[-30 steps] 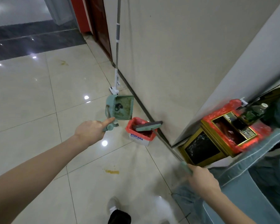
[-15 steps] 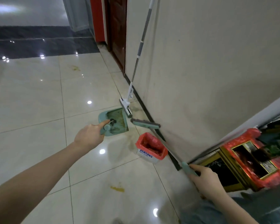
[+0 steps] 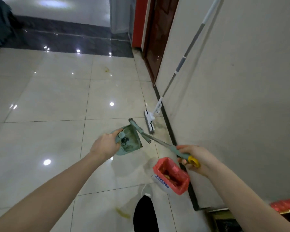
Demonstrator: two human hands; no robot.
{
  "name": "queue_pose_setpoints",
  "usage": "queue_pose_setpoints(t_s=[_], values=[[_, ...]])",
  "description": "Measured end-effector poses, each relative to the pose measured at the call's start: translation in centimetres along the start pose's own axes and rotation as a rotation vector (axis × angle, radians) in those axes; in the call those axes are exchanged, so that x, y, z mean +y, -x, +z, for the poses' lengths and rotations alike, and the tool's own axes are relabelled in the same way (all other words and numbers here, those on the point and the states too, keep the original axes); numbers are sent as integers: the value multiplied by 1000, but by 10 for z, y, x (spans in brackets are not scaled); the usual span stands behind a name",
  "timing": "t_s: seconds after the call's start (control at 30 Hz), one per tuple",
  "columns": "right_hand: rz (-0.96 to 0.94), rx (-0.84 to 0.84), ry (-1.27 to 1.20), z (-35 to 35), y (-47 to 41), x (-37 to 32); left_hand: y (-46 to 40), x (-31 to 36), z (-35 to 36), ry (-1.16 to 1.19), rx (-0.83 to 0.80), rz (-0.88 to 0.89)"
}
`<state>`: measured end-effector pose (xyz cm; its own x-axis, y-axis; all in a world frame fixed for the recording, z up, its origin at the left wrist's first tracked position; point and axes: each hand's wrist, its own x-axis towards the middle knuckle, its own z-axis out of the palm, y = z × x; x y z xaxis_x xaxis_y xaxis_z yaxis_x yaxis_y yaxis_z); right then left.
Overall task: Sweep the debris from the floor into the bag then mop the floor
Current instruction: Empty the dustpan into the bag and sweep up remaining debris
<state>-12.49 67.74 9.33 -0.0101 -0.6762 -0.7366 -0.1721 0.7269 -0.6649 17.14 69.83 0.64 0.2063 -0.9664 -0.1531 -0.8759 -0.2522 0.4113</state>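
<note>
My left hand (image 3: pixel 105 144) grips the handle of a green dustpan (image 3: pixel 131 139), held over the pale tiled floor with its dirty inside facing me. My right hand (image 3: pixel 196 158) holds the green, yellow-capped handle of a broom (image 3: pixel 156 141); the broom head (image 3: pixel 138 129) lies against the dustpan's far edge. A small white bin lined with a red bag (image 3: pixel 172 174) stands on the floor by the wall, below my right hand, with bits of debris inside. A white flat mop (image 3: pixel 150 118) leans on the wall beyond the dustpan.
Yellowish debris lies on the tiles near my foot (image 3: pixel 123 213) and farther off (image 3: pixel 106 69). My black trouser leg and shoe (image 3: pixel 145 213) are at the bottom. A dark skirting runs along the wall (image 3: pixel 241 97) on the right. A brown door (image 3: pixel 159 36) is farther down.
The view has swung left and nearer. My right hand has come up and forward with the broom, whose head now touches the dustpan. The red bin now lies nearer to me.
</note>
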Motion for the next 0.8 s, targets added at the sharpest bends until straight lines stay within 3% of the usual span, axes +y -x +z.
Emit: queue_pose_setpoints(t_s=[0.27, 0.43, 0.6, 0.8], values=[[-41, -207, -227, 16, -104, -131, -116, 42, 22, 43, -35, -66], [-130, -311, -143, 10, -169, -205, -194, 78, 35, 59, -93, -104], [-211, -337, -7, 11, -214, -261, -260, 99, 52, 62, -178, -68], [-204, -256, 36, 12, -250, -286, -314, 123, 85, 160, -296, -7]])
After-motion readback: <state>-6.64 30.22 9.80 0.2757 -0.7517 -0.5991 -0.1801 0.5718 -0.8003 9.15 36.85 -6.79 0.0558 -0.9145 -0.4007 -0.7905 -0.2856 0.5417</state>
